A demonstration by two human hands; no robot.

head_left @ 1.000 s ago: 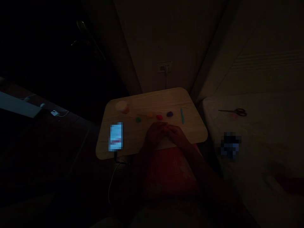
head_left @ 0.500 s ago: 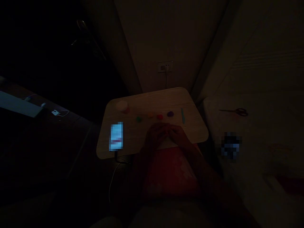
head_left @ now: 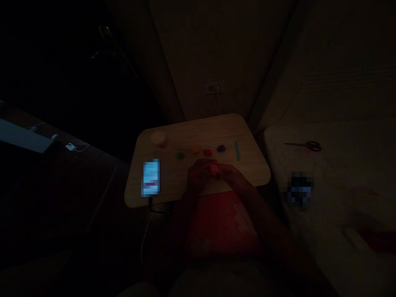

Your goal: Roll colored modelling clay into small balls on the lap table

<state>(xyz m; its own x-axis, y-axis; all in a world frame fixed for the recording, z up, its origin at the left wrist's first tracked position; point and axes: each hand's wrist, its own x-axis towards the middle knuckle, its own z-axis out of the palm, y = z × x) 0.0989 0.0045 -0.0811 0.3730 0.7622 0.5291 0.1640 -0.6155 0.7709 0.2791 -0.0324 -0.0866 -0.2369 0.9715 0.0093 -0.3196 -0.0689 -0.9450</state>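
Observation:
Between my two hands, above the front part of the small wooden table, is a pinkish-red lump that looks like modelling clay. My left hand curls round it from the left, and my right hand grips it from the right with fingers bent. Just beyond my hands lie a green lump, an orange lump, a red lump and a purple lump. To their right rests a flat teal stick-like tool. Dim light hides the finger details.
A lit phone with a cable stands at the table's left, a pale tub behind it. Scissors and a blurred-out item lie on the pale surface at right. A wall socket holds a plug.
My hands have parted a little, so the pinkish-red lump between them now shows. The orange lump is seen more plainly. The things on the table have stayed put.

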